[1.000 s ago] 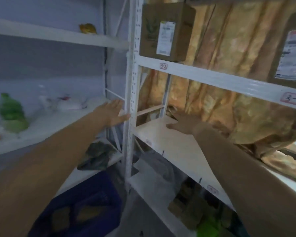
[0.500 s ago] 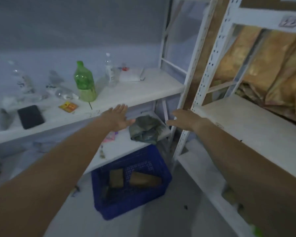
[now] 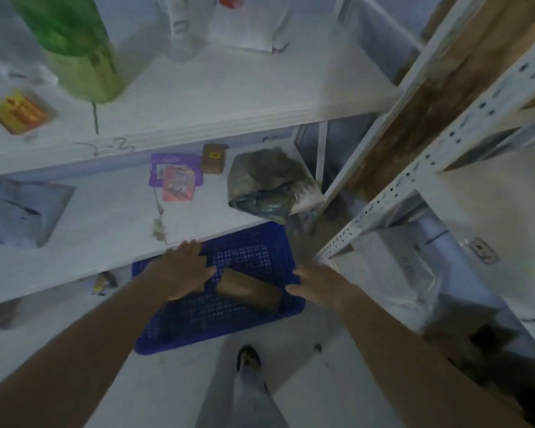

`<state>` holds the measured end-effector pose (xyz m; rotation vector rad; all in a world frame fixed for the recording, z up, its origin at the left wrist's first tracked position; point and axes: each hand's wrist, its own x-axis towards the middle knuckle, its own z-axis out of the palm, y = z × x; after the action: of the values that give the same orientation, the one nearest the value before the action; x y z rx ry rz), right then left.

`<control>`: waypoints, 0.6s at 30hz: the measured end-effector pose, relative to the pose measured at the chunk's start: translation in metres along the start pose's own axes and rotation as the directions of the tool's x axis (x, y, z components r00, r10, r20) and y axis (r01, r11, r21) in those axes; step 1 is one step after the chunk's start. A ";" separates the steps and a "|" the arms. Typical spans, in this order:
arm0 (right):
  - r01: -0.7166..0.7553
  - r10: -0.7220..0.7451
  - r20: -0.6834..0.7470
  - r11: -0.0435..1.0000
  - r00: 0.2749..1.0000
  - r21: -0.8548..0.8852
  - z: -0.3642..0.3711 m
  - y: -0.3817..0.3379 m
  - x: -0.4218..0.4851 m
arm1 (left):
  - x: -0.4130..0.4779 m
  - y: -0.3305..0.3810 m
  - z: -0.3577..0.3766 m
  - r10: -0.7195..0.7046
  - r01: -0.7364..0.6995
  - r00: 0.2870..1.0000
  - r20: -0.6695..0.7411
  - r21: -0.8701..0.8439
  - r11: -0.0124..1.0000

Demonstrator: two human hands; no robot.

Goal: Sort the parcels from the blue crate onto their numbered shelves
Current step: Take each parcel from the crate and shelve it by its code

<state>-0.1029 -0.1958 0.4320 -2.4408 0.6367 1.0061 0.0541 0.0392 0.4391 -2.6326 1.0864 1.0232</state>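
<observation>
Both hands were positioned over the blue crate (image 3: 254, 251), which stood on the floor partly beneath the lower shelf (image 3: 105, 217); the left hand (image 3: 183, 273) was spread flat with fingers extended and grasped nothing, and the right hand (image 3: 318, 284) was likewise released, level with the crate's right rim. A brown cardboard parcel (image 3: 247, 288) lay inside the crate between the two hands, just beside the left hand, though contact could not be confirmed. A small brown box (image 3: 214, 158) and a dark bagged parcel (image 3: 266, 183) rested on the lower shelf.

Dim bluish light falls on white metal shelving (image 3: 229, 118) over a pale floor (image 3: 322, 381)
</observation>
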 end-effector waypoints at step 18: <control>-0.080 0.080 -0.010 0.994 0.997 -0.070 0.250 0.079 0.439 | 0.403 -0.036 0.323 -0.021 0.332 0.939 0.343 -0.889 0.316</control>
<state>-0.0040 -0.2347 -0.0687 -2.4984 0.7182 1.0686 0.1088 -0.0590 -0.0663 -3.0201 -0.0450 2.4570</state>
